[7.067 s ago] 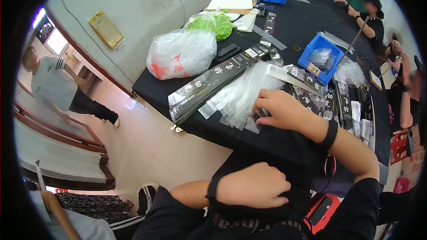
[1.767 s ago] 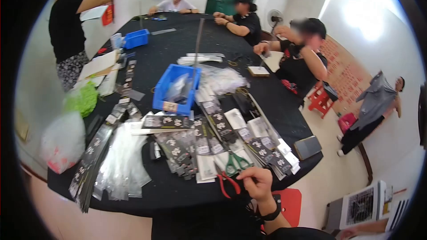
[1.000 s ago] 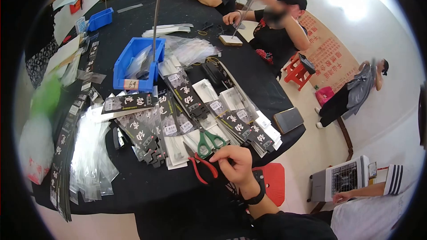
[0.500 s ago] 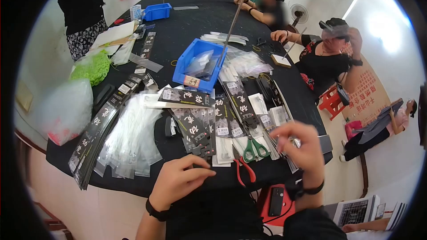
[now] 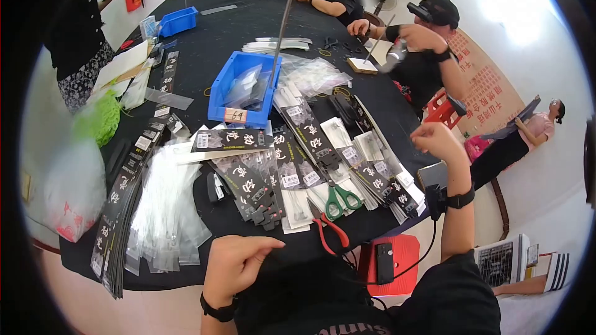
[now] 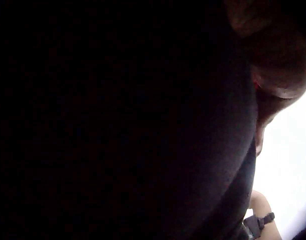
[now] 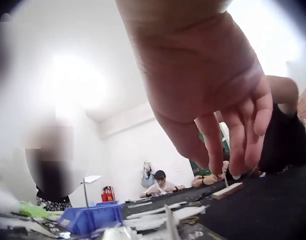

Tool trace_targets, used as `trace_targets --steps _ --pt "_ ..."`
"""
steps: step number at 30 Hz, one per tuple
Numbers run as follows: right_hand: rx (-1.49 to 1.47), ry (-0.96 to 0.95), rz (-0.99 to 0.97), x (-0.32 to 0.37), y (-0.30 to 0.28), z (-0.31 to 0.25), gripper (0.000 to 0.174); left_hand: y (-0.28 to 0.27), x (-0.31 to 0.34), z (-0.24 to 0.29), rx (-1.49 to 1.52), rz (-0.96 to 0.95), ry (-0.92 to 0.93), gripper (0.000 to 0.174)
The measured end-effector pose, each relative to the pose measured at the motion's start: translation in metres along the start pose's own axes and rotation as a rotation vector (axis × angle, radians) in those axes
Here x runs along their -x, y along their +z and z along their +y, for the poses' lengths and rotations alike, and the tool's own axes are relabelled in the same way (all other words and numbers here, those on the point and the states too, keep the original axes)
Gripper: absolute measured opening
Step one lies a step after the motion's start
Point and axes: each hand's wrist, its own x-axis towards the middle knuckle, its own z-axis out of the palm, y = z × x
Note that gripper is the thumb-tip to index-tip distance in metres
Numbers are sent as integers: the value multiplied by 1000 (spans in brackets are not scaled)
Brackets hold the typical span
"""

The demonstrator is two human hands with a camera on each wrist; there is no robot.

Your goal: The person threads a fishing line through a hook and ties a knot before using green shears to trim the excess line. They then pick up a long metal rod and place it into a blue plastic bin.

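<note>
Right hand swung farther from the green-handled metal scissors since the last frame, fingers loose and apart; left hand is bent loosely left of them, nothing visible in it. One pair of red-handled metal pliers sits just nearside of that single scissors, so imo take either by its handles. Two blue plastic bins beyond, long black packs too overlapped to count.

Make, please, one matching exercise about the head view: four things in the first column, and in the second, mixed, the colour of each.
Things:
1. Scissors
2. Pliers
3. Labelled bin
4. Large plastic bag

Colours:
A. Blue
B. White, printed in red
C. Green-handled
D. Red-handled

Right pairs: 1-C, 2-D, 3-A, 4-B.
</note>
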Motion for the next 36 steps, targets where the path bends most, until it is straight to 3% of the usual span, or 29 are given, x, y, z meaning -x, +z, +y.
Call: trace_targets --steps 2,7,18,28,36 --pt "92 117 -17 0 4 28 16 1 -1 2 -28 143 -27 15" --pt "257 104 128 -15 15 95 17 3 -3 5 14 120 -100 16" --pt "219 200 119 -19 28 81 17 4 -2 6 31 147 -133 17" --pt "250 164 118 -42 31 105 20 6 -1 5 39 142 -133 16" --pt "228 141 -49 -54 27 113 24 7 0 4 41 159 -123 16"
